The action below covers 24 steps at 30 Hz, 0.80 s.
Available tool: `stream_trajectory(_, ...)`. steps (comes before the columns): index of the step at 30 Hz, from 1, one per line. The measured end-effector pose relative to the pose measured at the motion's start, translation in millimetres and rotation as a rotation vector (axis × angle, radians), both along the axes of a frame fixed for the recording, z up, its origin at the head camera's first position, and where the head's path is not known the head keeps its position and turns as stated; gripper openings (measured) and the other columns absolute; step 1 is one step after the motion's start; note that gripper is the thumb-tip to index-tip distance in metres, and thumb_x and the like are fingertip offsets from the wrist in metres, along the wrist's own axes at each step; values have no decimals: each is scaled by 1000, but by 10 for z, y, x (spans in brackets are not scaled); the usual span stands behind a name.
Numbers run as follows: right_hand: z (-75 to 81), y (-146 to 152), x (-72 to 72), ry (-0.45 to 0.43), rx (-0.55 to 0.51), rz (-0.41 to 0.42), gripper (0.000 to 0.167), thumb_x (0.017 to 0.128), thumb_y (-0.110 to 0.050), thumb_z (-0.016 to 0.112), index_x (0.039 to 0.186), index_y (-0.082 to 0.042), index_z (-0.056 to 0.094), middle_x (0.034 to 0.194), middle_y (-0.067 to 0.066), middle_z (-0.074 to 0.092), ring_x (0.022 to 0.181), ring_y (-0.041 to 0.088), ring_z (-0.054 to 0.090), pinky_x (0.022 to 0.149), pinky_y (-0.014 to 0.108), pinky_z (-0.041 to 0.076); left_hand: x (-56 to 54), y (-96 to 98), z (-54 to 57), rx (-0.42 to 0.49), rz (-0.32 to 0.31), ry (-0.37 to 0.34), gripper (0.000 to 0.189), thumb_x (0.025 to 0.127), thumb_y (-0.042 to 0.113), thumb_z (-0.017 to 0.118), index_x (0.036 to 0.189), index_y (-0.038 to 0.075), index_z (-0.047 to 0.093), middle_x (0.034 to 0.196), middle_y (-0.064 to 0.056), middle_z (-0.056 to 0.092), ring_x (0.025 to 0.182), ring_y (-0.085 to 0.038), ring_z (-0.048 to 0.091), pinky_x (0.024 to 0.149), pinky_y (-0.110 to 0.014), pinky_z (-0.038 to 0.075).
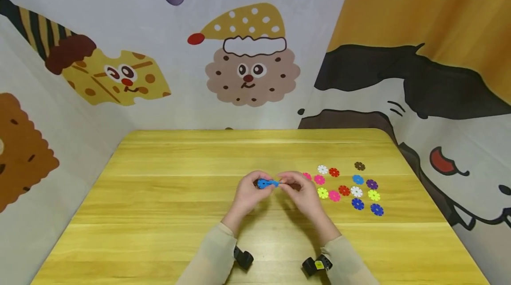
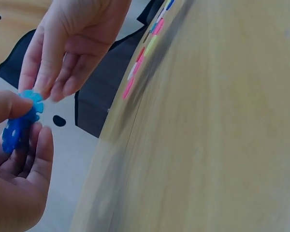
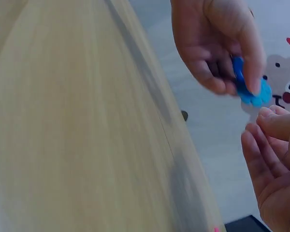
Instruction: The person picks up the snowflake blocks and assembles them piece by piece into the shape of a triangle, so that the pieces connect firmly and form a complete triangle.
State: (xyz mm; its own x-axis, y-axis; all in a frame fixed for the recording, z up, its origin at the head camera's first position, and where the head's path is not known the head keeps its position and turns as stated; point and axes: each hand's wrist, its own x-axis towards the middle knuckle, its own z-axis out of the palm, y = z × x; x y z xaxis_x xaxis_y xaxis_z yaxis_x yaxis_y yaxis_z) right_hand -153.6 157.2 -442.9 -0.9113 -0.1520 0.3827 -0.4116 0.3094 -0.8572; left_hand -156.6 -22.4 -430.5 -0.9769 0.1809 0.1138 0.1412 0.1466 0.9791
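My left hand (image 1: 248, 191) pinches two joined snowflake discs between thumb and fingers, above the table. One is a light blue disc (image 3: 262, 94), the other a darker blue disc (image 2: 12, 135), set at an angle to each other. Close by on the right, my right hand (image 1: 302, 193) has its thumb and fingertips drawn together at the light blue disc's edge. In the right wrist view, a small gap shows between those fingertips (image 3: 266, 113) and the disc. I cannot tell whether they pinch anything.
Loose snowflake discs lie on the wooden table (image 1: 159, 205) to the right: a pink disc (image 1: 334, 195), a yellow disc (image 1: 373, 195), a dark blue disc (image 1: 377, 209), a brown disc (image 1: 359, 166) and several others. A patterned cloth (image 1: 247, 119) hangs behind the table.
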Motion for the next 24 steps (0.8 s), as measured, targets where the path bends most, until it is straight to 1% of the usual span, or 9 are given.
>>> stream_trajectory(3,-147,155,-80,21,8,-24,24,85,10,70,109,5,69,90,17,69,84,18,65,76,33,57,47,-16,78,-16,31,4,13,85,-4,72,97,-7,68,96,-20,66,77,-16,56,67,-23,48)
stream_trajectory(5,-250,307,-124,28,36,-47,26,85,8,72,110,3,69,90,14,70,84,14,65,76,29,56,60,-30,92,-18,39,4,12,86,-4,72,97,-6,69,97,-18,67,78,-16,56,68,-25,49)
stream_trajectory(7,-351,487,-164,3,68,-67,28,85,4,73,112,-1,69,92,10,71,85,12,64,77,26,55,59,-47,85,-14,42,8,11,86,-4,72,97,-5,69,98,-17,67,79,-16,57,69,-26,49)
stream_trajectory(8,-373,575,-164,-9,104,-78,28,86,2,74,113,-3,69,93,8,71,85,11,63,76,24,54,57,-56,78,-12,43,10,11,86,-4,72,97,-5,69,98,-17,67,80,-16,57,69,-27,49)
stream_trajectory(10,-401,746,-152,-40,179,-97,30,86,-3,75,115,-4,69,95,7,70,86,13,63,76,24,53,47,-72,61,-9,44,19,11,86,-4,72,96,-5,69,98,-17,68,80,-17,58,69,-27,49)
stream_trajectory(16,-445,1176,-105,-112,338,-102,35,88,-9,76,121,-7,68,109,7,69,96,24,64,80,31,54,45,-93,52,-17,27,19,10,87,-3,71,97,-5,68,97,-17,67,80,-16,57,70,-26,49)
stream_trajectory(20,-465,1356,-97,-110,440,-103,36,86,-12,78,121,-7,68,113,6,67,101,25,63,86,36,52,-53,-86,-156,-27,24,16,11,87,1,74,96,-1,69,96,-12,67,80,-16,58,69,-26,50)
stream_trajectory(23,-488,1422,-106,-96,492,-98,36,85,-14,80,119,-8,70,116,6,66,104,28,61,91,46,49,-134,-83,-320,-25,23,20,11,85,5,76,94,3,70,95,-7,68,80,-16,59,70,-27,52)
stream_trajectory(24,-497,1433,-111,-97,496,-94,37,84,-14,80,119,-8,70,117,7,66,106,29,60,93,48,47,-135,-83,-327,-21,19,23,11,85,7,77,94,5,70,94,-5,68,80,-15,59,70,-27,52)
